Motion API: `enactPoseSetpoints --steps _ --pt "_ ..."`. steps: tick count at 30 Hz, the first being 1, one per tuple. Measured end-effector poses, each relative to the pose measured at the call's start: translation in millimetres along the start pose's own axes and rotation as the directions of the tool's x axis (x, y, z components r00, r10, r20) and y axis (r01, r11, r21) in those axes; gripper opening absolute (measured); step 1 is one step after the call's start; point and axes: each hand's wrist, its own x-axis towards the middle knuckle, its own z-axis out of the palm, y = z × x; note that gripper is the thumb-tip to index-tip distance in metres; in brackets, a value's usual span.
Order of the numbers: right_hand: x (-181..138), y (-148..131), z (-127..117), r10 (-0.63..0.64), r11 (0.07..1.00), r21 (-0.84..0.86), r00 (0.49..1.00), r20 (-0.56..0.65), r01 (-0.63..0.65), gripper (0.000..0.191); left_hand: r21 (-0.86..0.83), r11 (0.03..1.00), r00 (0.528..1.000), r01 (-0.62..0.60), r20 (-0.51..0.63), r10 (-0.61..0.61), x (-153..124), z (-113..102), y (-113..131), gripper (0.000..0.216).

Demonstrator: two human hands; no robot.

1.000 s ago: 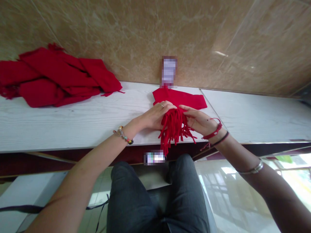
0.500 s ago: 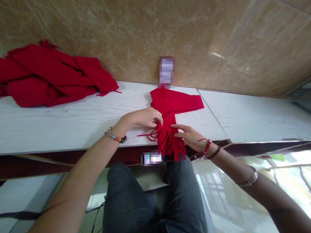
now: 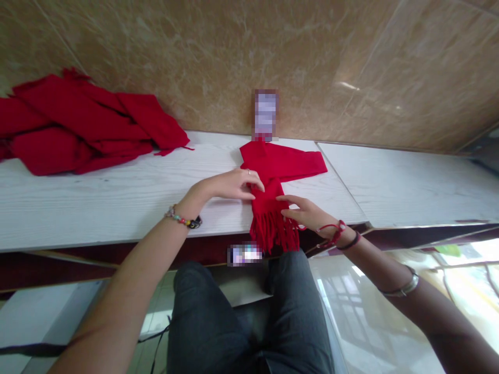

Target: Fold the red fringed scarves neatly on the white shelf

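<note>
A red fringed scarf (image 3: 268, 165) lies folded on the white wood-grain tabletop (image 3: 156, 202). One folded length points to the right, and its fringed end hangs over the front edge. My left hand (image 3: 239, 184) is at the left side of the fringed part, thumb and fingers apart, with nothing seen between them. On the opposite side, my right hand (image 3: 302, 210) has its fingers stretched out, the tips at the scarf's right edge just above the fringe. Whether the fingertips press on the cloth is hard to tell.
A heap of red scarves (image 3: 86, 130) lies at the left against the brown marbled wall (image 3: 195, 57). A blurred-out upright object (image 3: 265, 114) stands behind the scarf. Another blurred-out, phone-like object (image 3: 245, 255) is below the table's front edge, above my knees.
The fringe strands that stuck out to the left now hang down with the rest. My left hand has opened from its curled grip and moved slightly up. My right hand has barely moved.
</note>
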Motion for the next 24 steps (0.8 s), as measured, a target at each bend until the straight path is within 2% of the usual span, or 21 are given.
enactPoseSetpoints --steps 2,6,13,16,19,22,24 --pt "8 2 -2 -0.059 0.996 -0.074 0.998 -0.029 0.057 0.043 0.121 0.992 0.997 0.024 -0.071 -0.015 2 3 -3 0.025" --pt "25 3 -1 -0.094 0.967 -0.246 0.991 -0.093 0.069 0.043 0.311 0.95 0.999 -0.009 -0.047 0.025 7 13 -7 0.032" --pt "25 0 1 -0.122 0.834 -0.547 0.991 -0.046 0.077 0.047 0.494 0.869 0.999 -0.016 -0.028 0.034 5 13 -7 0.026" --pt "23 -2 1 -0.168 0.77 -0.628 0.985 -0.028 0.114 0.045 0.466 0.884 1.0 -0.021 0.022 0.012 3 10 -6 0.029" --pt "23 -7 3 -0.174 0.717 -0.684 0.985 0.011 0.134 0.046 0.342 0.94 0.999 -0.007 0.034 -0.005 3 8 -3 0.034" --pt "24 -12 4 -0.145 0.704 -0.699 0.989 0.026 0.122 0.044 0.182 0.983 0.999 -0.008 0.033 0.002 4 8 0 0.032" --pt "25 -15 4 -0.118 0.709 -0.698 0.993 0.021 0.099 0.042 0.112 0.994 0.996 -0.008 0.087 -0.002 4 9 2 0.027"
